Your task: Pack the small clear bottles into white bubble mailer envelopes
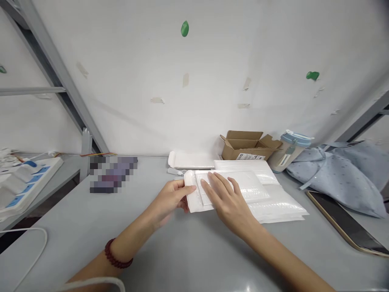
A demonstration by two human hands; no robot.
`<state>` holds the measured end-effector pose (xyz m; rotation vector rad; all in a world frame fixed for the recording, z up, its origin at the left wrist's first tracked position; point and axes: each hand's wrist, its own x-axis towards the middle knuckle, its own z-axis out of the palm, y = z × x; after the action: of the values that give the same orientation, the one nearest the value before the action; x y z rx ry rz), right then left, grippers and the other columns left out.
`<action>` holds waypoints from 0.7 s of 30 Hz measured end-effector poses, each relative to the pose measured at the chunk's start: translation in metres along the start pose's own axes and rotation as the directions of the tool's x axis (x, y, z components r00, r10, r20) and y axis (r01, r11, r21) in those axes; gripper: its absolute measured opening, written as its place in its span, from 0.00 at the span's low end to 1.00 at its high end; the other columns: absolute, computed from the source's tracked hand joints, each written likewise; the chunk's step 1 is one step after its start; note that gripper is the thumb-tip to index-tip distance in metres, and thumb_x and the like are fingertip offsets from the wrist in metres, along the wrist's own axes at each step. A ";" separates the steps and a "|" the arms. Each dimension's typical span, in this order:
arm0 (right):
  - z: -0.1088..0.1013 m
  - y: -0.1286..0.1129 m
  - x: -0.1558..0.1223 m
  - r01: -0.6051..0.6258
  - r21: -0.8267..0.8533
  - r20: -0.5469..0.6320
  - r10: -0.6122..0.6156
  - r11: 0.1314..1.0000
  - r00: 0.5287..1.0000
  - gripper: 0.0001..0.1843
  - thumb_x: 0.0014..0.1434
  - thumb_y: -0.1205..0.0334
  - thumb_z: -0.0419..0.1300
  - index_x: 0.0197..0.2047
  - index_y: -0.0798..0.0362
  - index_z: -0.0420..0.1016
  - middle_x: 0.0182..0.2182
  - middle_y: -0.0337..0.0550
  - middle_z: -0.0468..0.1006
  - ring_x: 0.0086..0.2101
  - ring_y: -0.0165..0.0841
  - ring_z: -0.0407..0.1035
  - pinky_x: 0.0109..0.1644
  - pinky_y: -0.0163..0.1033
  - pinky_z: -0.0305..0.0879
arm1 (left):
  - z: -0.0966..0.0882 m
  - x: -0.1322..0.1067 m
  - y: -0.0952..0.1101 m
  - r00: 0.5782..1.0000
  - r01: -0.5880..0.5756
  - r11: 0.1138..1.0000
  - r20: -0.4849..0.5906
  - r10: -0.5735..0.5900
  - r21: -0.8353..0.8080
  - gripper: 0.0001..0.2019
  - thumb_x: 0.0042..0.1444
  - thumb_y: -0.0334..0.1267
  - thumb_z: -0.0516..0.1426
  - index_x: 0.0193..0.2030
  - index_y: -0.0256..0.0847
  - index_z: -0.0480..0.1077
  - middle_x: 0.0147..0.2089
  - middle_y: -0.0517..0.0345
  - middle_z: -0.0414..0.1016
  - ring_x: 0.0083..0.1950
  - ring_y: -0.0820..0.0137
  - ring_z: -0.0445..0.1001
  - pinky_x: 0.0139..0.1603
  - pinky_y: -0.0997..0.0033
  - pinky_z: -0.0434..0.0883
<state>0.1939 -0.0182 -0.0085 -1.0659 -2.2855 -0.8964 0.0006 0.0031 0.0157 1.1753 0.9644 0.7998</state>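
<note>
A white padded envelope (251, 185) lies in front of me, its flap end toward the left. My left hand (172, 198) pinches that flap end, thumb on top and the other fingers underneath. On the envelope's upper face rests my right hand (229, 198), fingers stretched out and pressing flat near the flap. Whether anything is inside the envelope cannot be seen. Under its right part are more white padded envelopes (281, 205), stacked flat. Behind my hands, another white envelope or packet (194, 160) lies near the wall, with a small white object (175, 172) beside it.
At the back right stand an open cardboard box (246, 152) and a blue-lidded cup (288, 152). A light blue fabric bag (337, 174) and a phone (346, 221) lie at the right. Leftward are a blurred-out item (114, 176), a power strip (33, 178) and a white cable (45, 239).
</note>
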 end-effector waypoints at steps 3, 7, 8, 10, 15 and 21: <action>0.000 0.001 0.000 -0.008 -0.010 -0.011 0.008 1.000 1.000 0.24 0.59 0.79 0.45 0.57 0.62 0.62 0.54 0.60 0.68 0.56 0.45 0.59 0.52 0.51 0.59 | -0.001 0.001 -0.001 0.998 -0.044 0.996 -0.045 0.048 0.071 0.12 0.54 0.44 0.56 0.28 0.36 0.68 0.24 0.59 0.69 0.25 0.74 0.67 0.25 0.75 0.65; 0.001 -0.001 0.000 0.022 -0.030 -0.024 -0.023 0.999 0.999 0.22 0.59 0.79 0.43 0.55 0.66 0.64 0.52 0.58 0.70 0.55 0.42 0.61 0.52 0.49 0.59 | 0.003 0.000 -0.003 0.977 -0.153 0.979 -0.132 0.170 0.133 0.16 0.54 0.46 0.56 0.22 0.38 0.62 0.20 0.63 0.65 0.23 0.75 0.65 0.25 0.75 0.65; 0.001 -0.001 0.000 0.028 -0.032 -0.032 -0.029 0.999 0.999 0.22 0.59 0.79 0.43 0.54 0.66 0.65 0.52 0.58 0.70 0.54 0.42 0.62 0.51 0.49 0.60 | 0.004 0.000 -0.004 0.968 -0.182 0.973 -0.146 0.203 0.143 0.16 0.54 0.46 0.56 0.22 0.38 0.61 0.20 0.64 0.64 0.23 0.76 0.65 0.25 0.76 0.65; 0.001 -0.002 0.000 0.037 -0.036 -0.038 -0.038 0.999 0.999 0.21 0.59 0.79 0.43 0.53 0.67 0.66 0.51 0.58 0.71 0.54 0.42 0.62 0.50 0.48 0.60 | 0.006 -0.001 -0.004 0.951 -0.240 0.954 -0.155 0.268 0.178 0.15 0.55 0.44 0.55 0.22 0.38 0.61 0.22 0.65 0.62 0.24 0.77 0.64 0.26 0.77 0.65; -0.001 -0.004 0.001 0.024 -0.039 0.006 -0.024 0.999 1.000 0.21 0.60 0.78 0.44 0.53 0.64 0.66 0.52 0.58 0.70 0.54 0.43 0.62 0.50 0.49 0.60 | 0.008 -0.002 -0.008 0.884 -0.381 0.874 -0.158 0.439 0.301 0.11 0.56 0.41 0.54 0.26 0.38 0.65 0.30 0.61 0.65 0.33 0.75 0.66 0.30 0.79 0.66; -0.001 -0.004 0.000 -0.007 -0.037 0.035 0.008 0.999 0.999 0.22 0.59 0.76 0.44 0.55 0.59 0.65 0.53 0.58 0.68 0.53 0.47 0.61 0.48 0.52 0.59 | 0.013 -0.004 -0.015 0.843 -0.431 0.799 -0.130 0.523 0.420 0.12 0.61 0.42 0.50 0.34 0.41 0.71 0.48 0.53 0.68 0.46 0.69 0.69 0.36 0.75 0.72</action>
<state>0.1907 -0.0211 -0.0093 -1.1132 -2.3002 -0.9272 0.0118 -0.0086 0.0031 1.7334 1.0612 1.2241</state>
